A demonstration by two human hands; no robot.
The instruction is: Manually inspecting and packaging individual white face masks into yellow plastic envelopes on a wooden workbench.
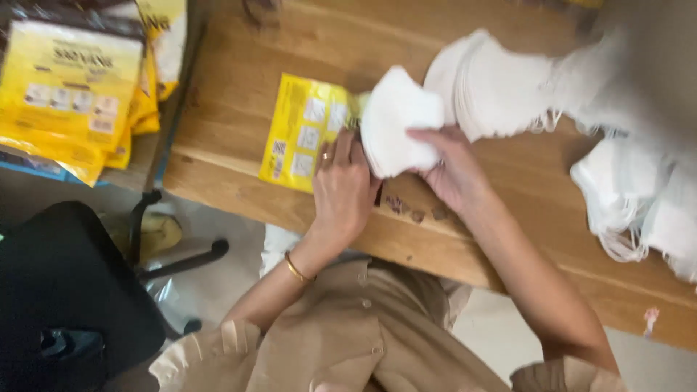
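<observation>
Here, mid-frame: both hands work close to the near edge of a wooden table, which runs diagonally from left centre down to lower right. Bare wood lies open above the hands, toward upper centre; the right side is crowded by heaps of white masks with dangling loops. Left of the table edge, a dark chair and a stack of yellow packets fill the upper left.

The left hand presses flat on a yellow pouch lying on the table, fingers also against the mask bundle. The right hand grips a small stack of white folded masks, fingers closed around its lower edge. The stack is plain white, rounded and soft-edged, and sits at the mouth of the pouch, centre frame. Motion blur hides finer detail.
</observation>
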